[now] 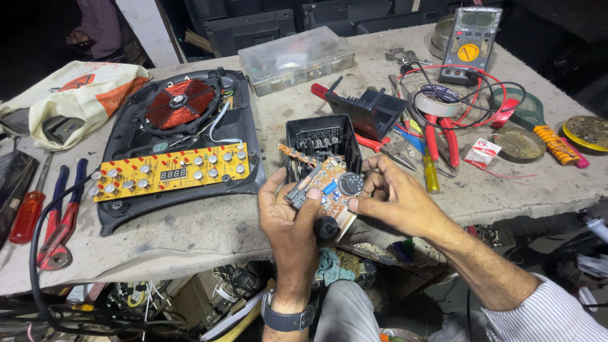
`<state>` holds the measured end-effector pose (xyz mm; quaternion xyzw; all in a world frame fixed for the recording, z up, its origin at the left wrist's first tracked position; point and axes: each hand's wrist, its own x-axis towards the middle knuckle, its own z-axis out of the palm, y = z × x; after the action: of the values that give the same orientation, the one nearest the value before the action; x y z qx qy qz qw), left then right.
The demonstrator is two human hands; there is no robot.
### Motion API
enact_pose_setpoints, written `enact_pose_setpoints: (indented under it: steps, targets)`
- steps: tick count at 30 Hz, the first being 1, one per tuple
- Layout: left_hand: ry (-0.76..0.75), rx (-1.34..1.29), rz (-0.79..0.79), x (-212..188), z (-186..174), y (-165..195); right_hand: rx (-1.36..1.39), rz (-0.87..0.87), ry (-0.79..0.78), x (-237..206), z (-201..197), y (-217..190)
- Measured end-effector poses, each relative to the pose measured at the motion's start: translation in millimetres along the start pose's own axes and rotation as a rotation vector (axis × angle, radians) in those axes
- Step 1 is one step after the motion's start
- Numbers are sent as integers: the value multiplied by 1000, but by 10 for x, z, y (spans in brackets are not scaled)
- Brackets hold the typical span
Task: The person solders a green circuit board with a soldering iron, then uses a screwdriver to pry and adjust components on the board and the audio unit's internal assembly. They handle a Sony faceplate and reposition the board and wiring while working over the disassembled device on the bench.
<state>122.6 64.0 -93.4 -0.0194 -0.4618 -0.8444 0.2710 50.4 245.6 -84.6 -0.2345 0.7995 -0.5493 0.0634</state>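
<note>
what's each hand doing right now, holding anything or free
Left hand: closed on the small circuit board, thumb on its near end.
Right hand: fingers pinch the same board's far edge by the round black part.

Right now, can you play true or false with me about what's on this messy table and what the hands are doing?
1. Both hands, left and right, hold a small circuit board. True.
2. The red coil sits in the open black casing on the left. True.
3. The multimeter lies right beside the red screwdriver. False: the meter is at the far right of the table, the screwdriver at the near left edge.
4. The long yellow board is held in the left hand. False: it rests on the black casing, untouched.
5. A clear plastic box stands behind the coil's casing. True.
</note>
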Motion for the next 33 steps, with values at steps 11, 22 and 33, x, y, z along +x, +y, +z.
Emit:
enact_pose_setpoints:
  steps: [11, 22, 33]
  targets:
    - [34, 55, -44, 28, -8, -27, -515, -39, 534, 346, -559, -336]
    - [61, 60, -53, 74, -84, -101, 146, 1, 242, 978, -875, 307]
    - [60, 90, 26, 117, -122, -246, 492, 10, 256, 906, -1035, 281]
